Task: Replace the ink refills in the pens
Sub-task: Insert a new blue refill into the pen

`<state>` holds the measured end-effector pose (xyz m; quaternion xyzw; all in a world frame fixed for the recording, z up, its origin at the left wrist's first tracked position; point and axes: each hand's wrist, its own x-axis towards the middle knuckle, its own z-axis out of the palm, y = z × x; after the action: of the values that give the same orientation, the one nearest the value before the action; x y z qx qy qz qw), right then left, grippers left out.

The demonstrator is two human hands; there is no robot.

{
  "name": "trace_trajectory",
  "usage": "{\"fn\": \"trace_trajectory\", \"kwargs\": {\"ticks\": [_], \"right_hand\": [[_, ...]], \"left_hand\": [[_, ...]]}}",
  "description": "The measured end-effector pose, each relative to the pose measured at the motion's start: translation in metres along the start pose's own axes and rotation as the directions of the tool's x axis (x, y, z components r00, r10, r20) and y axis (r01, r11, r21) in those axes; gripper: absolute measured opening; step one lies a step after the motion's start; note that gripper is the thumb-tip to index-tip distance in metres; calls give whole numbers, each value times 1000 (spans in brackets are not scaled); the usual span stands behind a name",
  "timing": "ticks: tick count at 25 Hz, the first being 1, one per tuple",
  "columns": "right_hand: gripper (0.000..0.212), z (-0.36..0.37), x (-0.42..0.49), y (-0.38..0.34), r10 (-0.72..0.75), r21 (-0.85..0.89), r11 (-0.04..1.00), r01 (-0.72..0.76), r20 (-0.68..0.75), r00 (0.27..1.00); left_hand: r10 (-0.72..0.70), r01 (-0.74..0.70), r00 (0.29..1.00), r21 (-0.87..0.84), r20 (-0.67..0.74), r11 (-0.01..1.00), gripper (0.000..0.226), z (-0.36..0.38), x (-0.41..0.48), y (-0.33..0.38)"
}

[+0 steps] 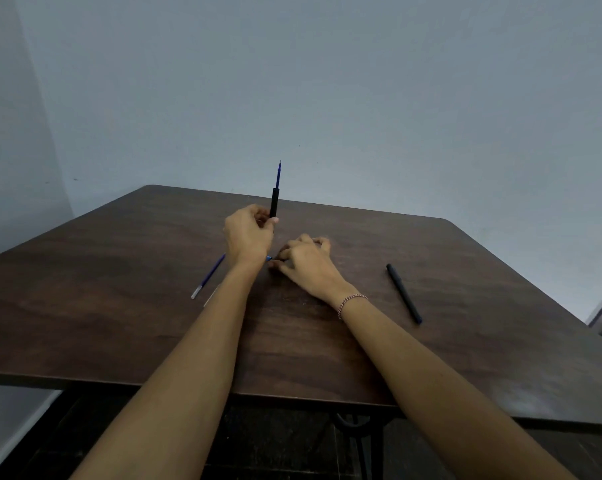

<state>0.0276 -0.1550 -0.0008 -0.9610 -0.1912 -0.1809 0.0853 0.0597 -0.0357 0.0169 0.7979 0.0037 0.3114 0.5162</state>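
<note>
A loose blue refill [208,276] is lying toward the left edge of the desk [119,306], probably set aside as spare or spent. The left hand [248,235] is gripping a black pen barrel [274,202] upright, a blue refill [278,174] sticking out of its top, likely so it can seat. The right hand [304,259] is curling down near the desk's middle, pinching a small blue part [269,258], perhaps the tip. A second black pen [404,293] is waiting toward the right edge.
</note>
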Motion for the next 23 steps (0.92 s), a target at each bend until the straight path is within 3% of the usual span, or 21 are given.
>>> {"fn": "trace_trajectory", "kwargs": {"ticks": [8,12,18,23], "right_hand": [[12,-16,0,14,135,258,963,-80,-203,970],[16,-25,-4,30,367,490,856,-168,-345,864],[34,-35,-10,50,501,619,770,-154,-438,747],[30,-47,-13,68,691,846,531,-46,-401,601]], "left_hand": [[24,-26,999,45,47,999,16,2,-2,2],[63,-75,983,65,173,995,17,4,-4,5],[134,-142,919,-4,371,990,13,6,-13,16],[171,-199,832,-4,528,980,14,7,-20,21]]}}
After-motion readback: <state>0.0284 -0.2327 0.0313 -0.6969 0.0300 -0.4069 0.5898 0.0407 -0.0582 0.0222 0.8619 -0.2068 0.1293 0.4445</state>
